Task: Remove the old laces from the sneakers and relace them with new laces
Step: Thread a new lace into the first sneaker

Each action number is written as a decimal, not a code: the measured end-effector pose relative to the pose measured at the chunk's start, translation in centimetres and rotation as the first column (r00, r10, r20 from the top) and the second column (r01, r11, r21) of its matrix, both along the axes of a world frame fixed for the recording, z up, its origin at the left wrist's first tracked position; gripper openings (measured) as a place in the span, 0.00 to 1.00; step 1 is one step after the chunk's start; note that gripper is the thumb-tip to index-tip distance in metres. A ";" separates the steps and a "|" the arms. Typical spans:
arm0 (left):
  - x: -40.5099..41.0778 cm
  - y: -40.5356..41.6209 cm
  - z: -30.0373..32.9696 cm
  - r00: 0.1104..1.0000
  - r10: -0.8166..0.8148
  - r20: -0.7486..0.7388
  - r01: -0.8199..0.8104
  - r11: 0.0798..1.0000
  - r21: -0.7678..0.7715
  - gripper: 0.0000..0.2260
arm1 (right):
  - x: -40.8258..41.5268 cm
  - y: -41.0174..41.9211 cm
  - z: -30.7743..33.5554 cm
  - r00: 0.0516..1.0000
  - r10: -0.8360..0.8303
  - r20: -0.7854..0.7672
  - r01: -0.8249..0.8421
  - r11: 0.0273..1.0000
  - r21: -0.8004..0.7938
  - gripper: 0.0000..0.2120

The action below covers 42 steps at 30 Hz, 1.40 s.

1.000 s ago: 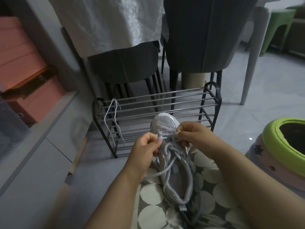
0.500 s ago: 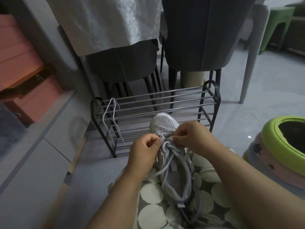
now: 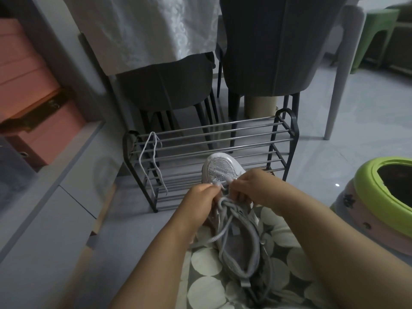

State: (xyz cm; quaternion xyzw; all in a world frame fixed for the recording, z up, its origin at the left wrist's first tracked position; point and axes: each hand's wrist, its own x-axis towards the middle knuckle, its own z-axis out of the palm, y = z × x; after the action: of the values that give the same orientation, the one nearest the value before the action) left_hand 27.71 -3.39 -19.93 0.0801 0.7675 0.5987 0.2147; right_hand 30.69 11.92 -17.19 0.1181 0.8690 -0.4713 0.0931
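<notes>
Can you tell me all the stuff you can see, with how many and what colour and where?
sneaker: 1, grey-white, on the lap
lace in sneaker: 1, grey, loose over the tongue
spare lace: 1, white, hanging on the rack
shoe rack: 1, black, on the floor
chairs: 2, dark grey, behind the rack
boxes: pink, stacked at left
stool: 1, green, far right
left hand: 1, pinching the lace
right hand: 1, pinching the lace

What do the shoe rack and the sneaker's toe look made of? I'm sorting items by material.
The shoe rack looks like metal: thin, shiny, silvery rails between dark, painted-looking end frames. The sneaker toe looks like pale woven mesh with a glittery strip and a smoother white rim, possibly synthetic leather or rubber; that part is unclear.
</notes>
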 end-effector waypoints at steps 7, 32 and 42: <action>0.2 0.2 0.1 0.976 -0.019 0.217 -0.046 0.956 0.289 0.11 | 0.3 -0.1 -0.4 0.999 0.053 -0.014 -0.052 0.998 0.032 0.22; -0.2 -1.0 -0.2 0.993 -0.108 0.043 0.101 0.984 0.147 0.12 | -0.5 1.7 -1.9 0.995 0.027 -0.098 -0.057 0.950 -0.309 0.09; -0.1 -0.9 -0.7 0.985 0.001 0.174 -0.068 0.922 0.381 0.11 | -0.3 2.6 -2.7 0.997 -0.073 -0.030 0.038 0.772 -0.635 0.12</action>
State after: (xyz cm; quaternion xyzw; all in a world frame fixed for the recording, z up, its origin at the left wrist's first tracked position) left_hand 27.58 -4.25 -20.63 0.0558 0.6147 0.7464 0.2487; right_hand 30.41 14.48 -19.87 0.0929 0.6579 -0.7418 0.0907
